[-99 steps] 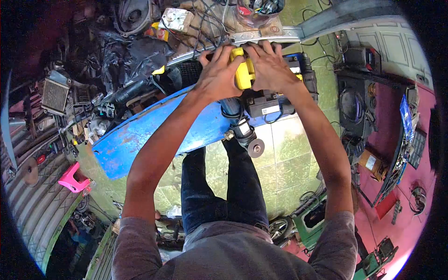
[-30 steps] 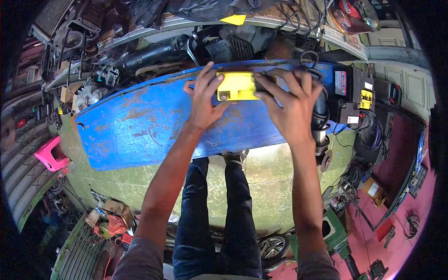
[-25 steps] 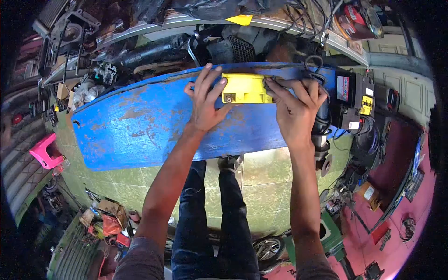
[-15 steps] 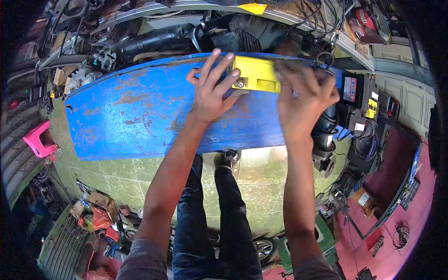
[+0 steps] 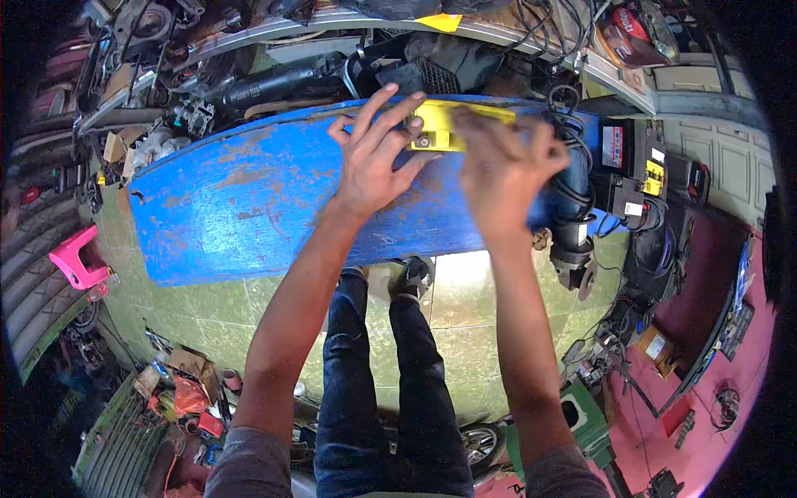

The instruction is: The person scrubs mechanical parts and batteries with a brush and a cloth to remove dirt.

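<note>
A yellow, box-like piece (image 5: pixel 436 138) with a round metal fitting near its left end lies at the far edge of the scratched blue bench top (image 5: pixel 241 207). My left hand (image 5: pixel 374 158) grips its left end, with a bent finger against the side and other fingers stretched past it. Over the right part of the yellow piece is my right hand (image 5: pixel 506 174), smeared by motion. Its fingers are bent downward, and whether they hold anything is not visible.
An angle grinder (image 5: pixel 573 224) with a coiled black cable stands at the bench's right end, beside a battery (image 5: pixel 614 148). Behind the bench lie dark parts (image 5: pixel 286 83) under a metal rail. A pink stool (image 5: pixel 79 257) stands on the floor at left.
My right hand has moved left along the yellow piece. The left hand stays at its left end. The view has shifted slightly.
</note>
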`<state>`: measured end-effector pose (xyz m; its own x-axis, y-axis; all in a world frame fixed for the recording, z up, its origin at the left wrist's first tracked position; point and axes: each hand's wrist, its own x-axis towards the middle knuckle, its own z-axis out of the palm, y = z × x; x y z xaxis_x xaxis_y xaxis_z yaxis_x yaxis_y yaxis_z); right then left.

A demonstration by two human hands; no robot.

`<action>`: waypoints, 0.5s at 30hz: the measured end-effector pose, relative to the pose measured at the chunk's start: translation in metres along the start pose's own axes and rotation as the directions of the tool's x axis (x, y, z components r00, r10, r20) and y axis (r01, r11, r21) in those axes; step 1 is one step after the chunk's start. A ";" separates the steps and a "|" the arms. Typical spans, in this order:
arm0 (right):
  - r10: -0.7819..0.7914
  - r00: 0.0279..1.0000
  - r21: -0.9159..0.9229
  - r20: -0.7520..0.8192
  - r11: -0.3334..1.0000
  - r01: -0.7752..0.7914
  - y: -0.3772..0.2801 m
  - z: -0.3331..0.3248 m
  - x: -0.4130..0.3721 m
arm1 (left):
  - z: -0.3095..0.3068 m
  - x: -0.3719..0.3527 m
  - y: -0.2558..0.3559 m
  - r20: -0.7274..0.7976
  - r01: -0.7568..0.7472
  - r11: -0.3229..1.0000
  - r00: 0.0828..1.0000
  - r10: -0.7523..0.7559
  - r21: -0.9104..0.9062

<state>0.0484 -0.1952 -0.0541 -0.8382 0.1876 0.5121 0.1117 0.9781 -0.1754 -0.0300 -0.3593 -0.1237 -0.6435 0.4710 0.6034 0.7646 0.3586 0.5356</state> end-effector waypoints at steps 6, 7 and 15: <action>-0.076 0.997 -0.017 0.032 0.997 0.076 -0.016 0.006 -0.007 | 0.002 0.000 0.004 -0.023 0.056 0.997 0.998 -0.058 -0.052; -0.073 0.997 -0.020 0.032 0.997 0.074 -0.016 0.003 -0.006 | 0.002 0.000 0.005 -0.021 0.066 0.997 0.998 -0.067 -0.034; -0.069 0.997 0.041 0.035 0.997 0.068 -0.022 0.003 -0.008 | -0.004 0.004 0.013 0.005 0.146 0.988 0.989 -0.146 -0.050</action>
<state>0.0510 -0.2182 -0.0570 -0.8618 0.1162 0.4937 0.0324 0.9840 -0.1750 -0.0223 -0.3559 -0.1120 -0.7483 0.4177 0.5154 0.6594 0.3828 0.6471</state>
